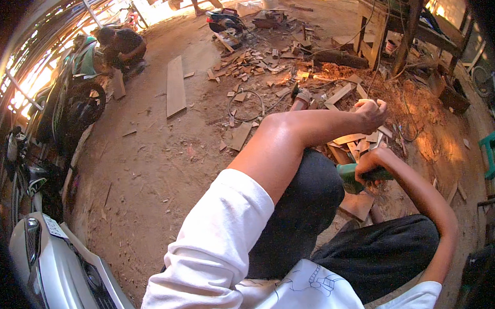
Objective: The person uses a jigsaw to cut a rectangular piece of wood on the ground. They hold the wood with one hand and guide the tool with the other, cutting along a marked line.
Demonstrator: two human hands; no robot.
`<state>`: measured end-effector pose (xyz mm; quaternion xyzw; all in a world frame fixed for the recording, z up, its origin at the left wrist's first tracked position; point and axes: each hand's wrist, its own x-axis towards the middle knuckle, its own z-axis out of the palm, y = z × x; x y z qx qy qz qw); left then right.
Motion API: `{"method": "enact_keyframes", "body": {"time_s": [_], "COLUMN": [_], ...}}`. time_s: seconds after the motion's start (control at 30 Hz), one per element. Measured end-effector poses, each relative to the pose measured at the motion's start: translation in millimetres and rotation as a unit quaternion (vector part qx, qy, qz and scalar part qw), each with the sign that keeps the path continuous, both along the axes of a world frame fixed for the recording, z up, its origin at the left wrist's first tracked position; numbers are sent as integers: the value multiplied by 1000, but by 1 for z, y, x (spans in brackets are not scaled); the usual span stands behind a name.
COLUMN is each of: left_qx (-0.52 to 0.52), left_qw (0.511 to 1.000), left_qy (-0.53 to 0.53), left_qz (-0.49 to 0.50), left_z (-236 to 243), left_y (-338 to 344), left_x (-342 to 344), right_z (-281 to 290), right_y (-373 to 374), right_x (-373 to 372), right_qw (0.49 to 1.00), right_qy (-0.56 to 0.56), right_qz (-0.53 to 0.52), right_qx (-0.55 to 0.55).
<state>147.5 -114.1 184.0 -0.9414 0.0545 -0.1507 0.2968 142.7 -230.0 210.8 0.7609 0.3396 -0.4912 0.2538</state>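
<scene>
My left forearm lies across my raised knee, and my left hand [371, 112] hangs past it above the scattered wood. Its fingers are curled in, and I see nothing in them. Lower down, my right hand [369, 170] is wrapped around a green power tool [348, 176] whose exact kind I cannot make out. The tool is just beyond my bent legs, with part of its body covered by the hand. Small cut wood pieces [350, 139] lie between my two hands, and a flat wooden piece [358, 205] rests below the tool.
Wood offcuts [254, 63] litter the dirt floor ahead, with a long board [175, 87] farther left. A loose cable [246, 106] loops nearby. Another person [122, 49] crouches at the far left by a motorbike [88, 103]. A wooden bench [402, 23] stands far right; a silver vehicle [59, 262] sits near left.
</scene>
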Motion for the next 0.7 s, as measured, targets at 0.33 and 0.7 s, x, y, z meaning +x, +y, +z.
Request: {"method": "enact_keyframes", "body": {"time_s": [0.33, 0.7], "left_qx": [-229, -192], "left_qw": [923, 665], "left_qy": [307, 695], "left_qz": [-44, 193], "left_z": [-84, -209], "left_y": [21, 69], "left_x": [-42, -176], "right_z": [-9, 16], "right_y": [-12, -36], "right_x": [22, 28], "right_qw": [995, 998], "right_qy": [71, 16], "right_qz": [-57, -55], "right_qx": [-43, 27]}}
